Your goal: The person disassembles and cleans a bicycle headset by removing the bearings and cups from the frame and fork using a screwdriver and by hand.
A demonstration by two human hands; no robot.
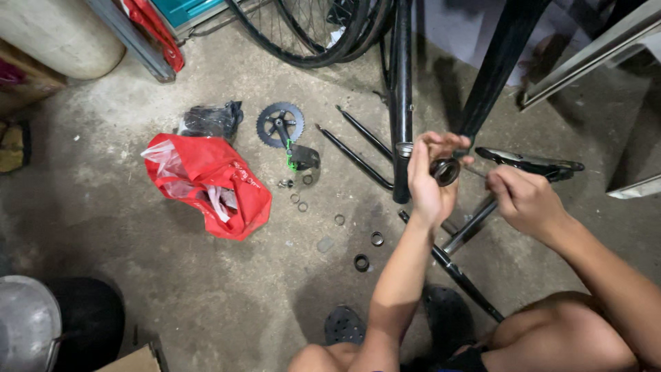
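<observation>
My left hand holds a small round black bearing cup up in front of a black bicycle frame that lies on the concrete floor. My right hand is closed around a thin tool whose tip points into the cup; the tool is mostly hidden. Below the hands, black frame tubes run across the floor by my black sandals.
A red plastic bag, a black bag, a crank with chainring and several small rings and bearings lie on the floor. Bicycle wheels stand at the top. A grey bucket sits bottom left.
</observation>
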